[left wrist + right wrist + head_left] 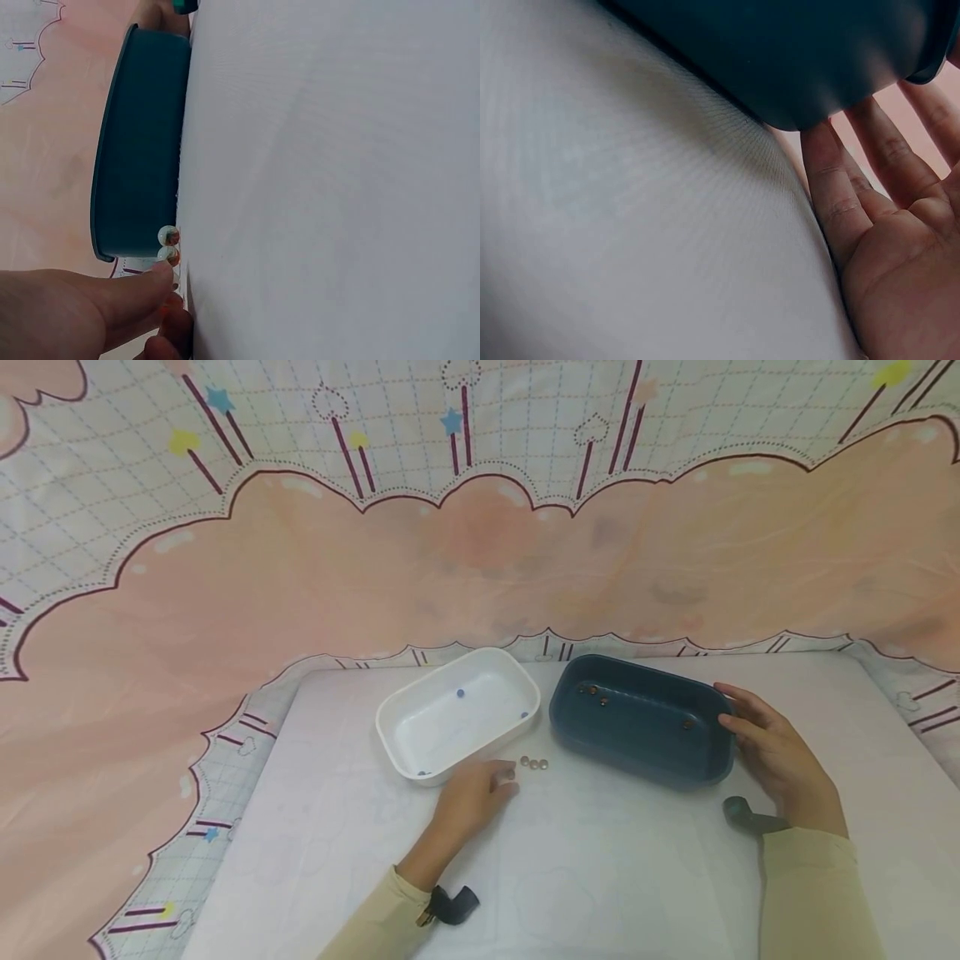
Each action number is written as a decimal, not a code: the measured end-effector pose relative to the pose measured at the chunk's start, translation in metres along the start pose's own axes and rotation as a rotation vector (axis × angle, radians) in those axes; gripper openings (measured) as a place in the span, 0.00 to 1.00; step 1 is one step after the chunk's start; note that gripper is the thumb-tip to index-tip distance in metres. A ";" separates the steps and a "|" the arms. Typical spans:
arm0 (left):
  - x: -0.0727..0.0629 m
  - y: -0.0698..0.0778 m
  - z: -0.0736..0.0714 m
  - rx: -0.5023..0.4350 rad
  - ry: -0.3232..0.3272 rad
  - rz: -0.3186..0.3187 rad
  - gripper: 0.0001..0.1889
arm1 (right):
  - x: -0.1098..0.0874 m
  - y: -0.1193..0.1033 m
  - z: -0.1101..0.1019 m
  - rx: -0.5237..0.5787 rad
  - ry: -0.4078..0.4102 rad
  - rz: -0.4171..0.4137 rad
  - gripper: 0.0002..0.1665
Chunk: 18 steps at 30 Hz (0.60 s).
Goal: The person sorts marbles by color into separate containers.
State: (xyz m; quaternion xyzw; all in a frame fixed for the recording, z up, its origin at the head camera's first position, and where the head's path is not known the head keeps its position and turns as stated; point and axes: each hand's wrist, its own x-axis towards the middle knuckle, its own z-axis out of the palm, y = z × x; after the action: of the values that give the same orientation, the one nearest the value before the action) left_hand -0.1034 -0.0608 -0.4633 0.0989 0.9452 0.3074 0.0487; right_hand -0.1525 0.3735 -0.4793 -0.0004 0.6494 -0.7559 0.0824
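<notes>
Three small glass marbles [534, 765] lie in a row on the white table, in front of the gap between two basins. My left hand [471, 797] is just left of them, thumb and fingers spread a little. In the left wrist view the thumb [142, 292] is close beside the marbles [169, 235]; I cannot tell whether one lies between the fingertips. At the right end of the dark teal basin [637, 760], my right hand [780, 760] grips the rim, thumb on top and fingers [829, 169] against the outside. Several amber marbles [592, 691] lie inside this basin.
A white basin [457, 764] stands left of the teal one, behind my left hand, with three small blue balls [461, 693] in it. Behind the table [585, 868] hangs a patterned peach cloth [480, 568]. Each wrist wears a dark camera mount [453, 906].
</notes>
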 end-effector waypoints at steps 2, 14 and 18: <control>-0.001 0.000 -0.001 0.015 -0.008 0.005 0.17 | 0.000 0.001 0.000 0.001 -0.007 -0.008 0.35; -0.002 -0.009 -0.007 0.075 -0.047 0.053 0.20 | -0.001 0.001 0.000 0.011 -0.004 -0.009 0.35; -0.002 -0.013 -0.008 0.069 -0.056 0.062 0.20 | -0.001 0.000 0.000 0.023 -0.006 -0.003 0.35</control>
State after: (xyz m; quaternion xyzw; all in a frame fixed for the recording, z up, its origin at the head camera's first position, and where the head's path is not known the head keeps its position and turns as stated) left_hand -0.1047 -0.0756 -0.4643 0.1382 0.9500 0.2731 0.0620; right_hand -0.1510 0.3735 -0.4794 -0.0026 0.6404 -0.7635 0.0833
